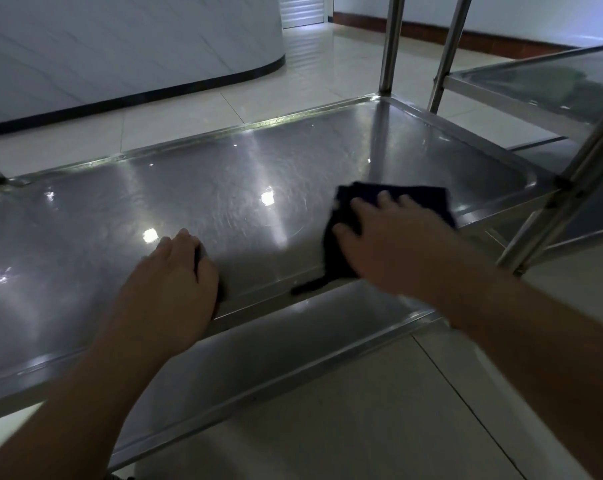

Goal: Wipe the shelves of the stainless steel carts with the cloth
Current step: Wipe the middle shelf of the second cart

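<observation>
My R hand [393, 237] presses flat, fingers spread, on the dark blue cloth [397, 202], which lies on the cart shelf [223, 188] toward its R end, near the upright post [391, 43]. L hand [178, 271] rests on the shelf near its front rim, fingers loosely bent, holding nothing. Step, I'd say: mid-wipe. Next probably needs a sweep w/ cloth toward the shelf's L end. 2nd cart [535, 88] beyond the post looks untouched, can't tell.

Dim tiled room

Glossy pale floor tiles [379, 403] reflect light; a curved white wall [120, 46] with dark baseboard [137, 98]; a louvred white door [307, 10] beyond.
</observation>
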